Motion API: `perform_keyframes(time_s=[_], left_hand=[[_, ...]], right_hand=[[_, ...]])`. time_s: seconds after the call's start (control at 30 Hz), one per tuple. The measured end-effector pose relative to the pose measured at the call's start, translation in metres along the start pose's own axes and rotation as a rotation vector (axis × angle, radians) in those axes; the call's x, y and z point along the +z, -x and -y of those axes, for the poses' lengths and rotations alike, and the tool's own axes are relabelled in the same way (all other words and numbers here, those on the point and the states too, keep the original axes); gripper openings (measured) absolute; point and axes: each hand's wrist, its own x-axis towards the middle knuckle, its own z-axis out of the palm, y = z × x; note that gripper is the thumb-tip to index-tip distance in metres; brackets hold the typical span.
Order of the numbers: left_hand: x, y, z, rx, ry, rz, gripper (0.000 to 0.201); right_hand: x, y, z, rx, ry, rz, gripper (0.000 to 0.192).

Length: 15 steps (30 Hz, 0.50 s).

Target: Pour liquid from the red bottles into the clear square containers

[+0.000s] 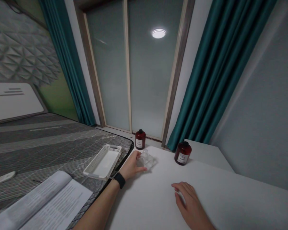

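My left hand (132, 166), with a dark watch on its wrist, reaches across the white table (218, 195) and grips the near edge of a clear plastic compartment tray (149, 160). My right hand (188, 199) lies flat on the table with fingers apart, holding nothing. Two dark red bottles with black caps and white labels stand beyond: the smaller bottle (140, 140) just behind the clear tray, the wider bottle (182, 153) to its right, tilted in the picture.
A white slotted basket (103, 162) rests on the grey bed (43, 140) at left, next to the table's edge. An open book (48, 203) lies on the bed nearer to me. Teal curtains (216, 73) and a frosted window stand behind.
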Motion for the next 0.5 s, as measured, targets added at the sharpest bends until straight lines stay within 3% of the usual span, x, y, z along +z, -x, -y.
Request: perform_keyframes(time_s=[0.13, 0.2, 0.27, 0.37, 0.5], left_hand=[[-0.005, 0.003, -0.009, -0.008, 0.004, 0.057, 0.052], [-0.010, 0.004, -0.013, 0.013, 0.009, 0.116, 0.051], [-0.017, 0.006, -0.015, 0.050, 0.039, 0.176, 0.043], [-0.022, 0.008, -0.016, 0.112, 0.093, 0.206, 0.024], [-0.015, 0.007, -0.012, 0.096, 0.048, 0.058, 0.014]], right_hand=[[0.027, -0.042, 0.033, 0.087, -0.121, 0.020, 0.047], [0.044, -0.063, 0.043, 0.143, -0.194, -0.002, 0.075], [0.059, -0.078, 0.047, 0.163, -0.260, 0.004, 0.091], [0.073, -0.091, 0.045, 0.206, -0.299, -0.004, 0.089], [0.072, -0.090, 0.037, 0.239, -0.318, 0.025, 0.074]])
